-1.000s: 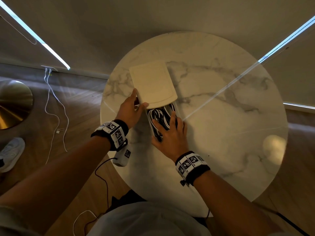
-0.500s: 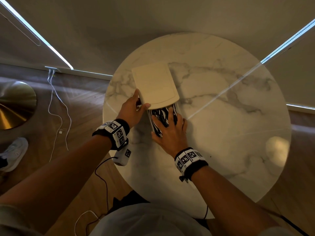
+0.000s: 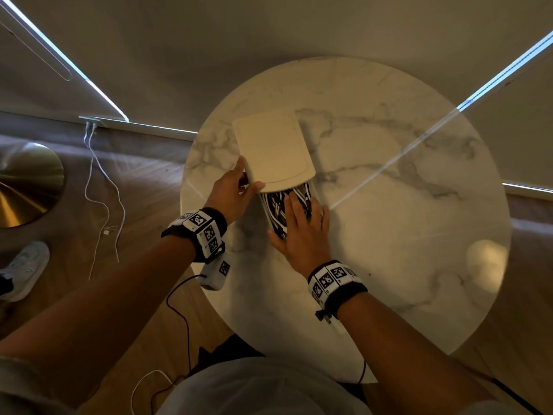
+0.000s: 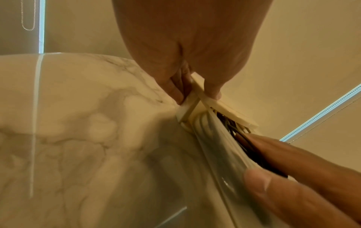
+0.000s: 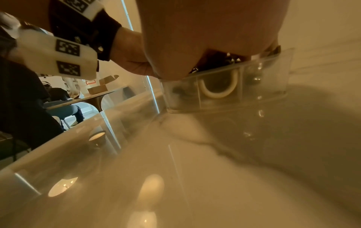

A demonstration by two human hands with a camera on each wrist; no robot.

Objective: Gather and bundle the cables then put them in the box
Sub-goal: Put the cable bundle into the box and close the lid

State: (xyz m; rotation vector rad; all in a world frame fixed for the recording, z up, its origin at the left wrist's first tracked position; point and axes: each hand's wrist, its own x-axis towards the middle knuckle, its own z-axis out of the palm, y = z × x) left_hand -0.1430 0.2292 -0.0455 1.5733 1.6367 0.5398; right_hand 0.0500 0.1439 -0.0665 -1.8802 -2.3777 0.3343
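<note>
A clear plastic box (image 3: 317,196) (image 5: 224,89) sits on the round marble table (image 3: 389,235). Black and white cables (image 3: 276,206) fill it. A cream lid (image 3: 273,149) (image 4: 224,108) covers the box's far part and leaves the near end uncovered. My left hand (image 3: 236,190) pinches the lid's near left corner, thumb on top. My right hand (image 3: 302,226) lies flat on the cables in the uncovered end, fingers straight, pressing them down. In the right wrist view a white cable loop (image 5: 218,89) shows through the box's end wall.
A white cable (image 3: 101,199) trails over the wooden floor at the left, plugged in at the wall. A brass lamp base (image 3: 24,187) and a shoe (image 3: 27,265) lie further left. Another table (image 5: 84,98) with small cardboard boxes stands in the background.
The lid has slid nearer over the box, covering more of the cables. My right hand has stayed flat on the cables at the near end.
</note>
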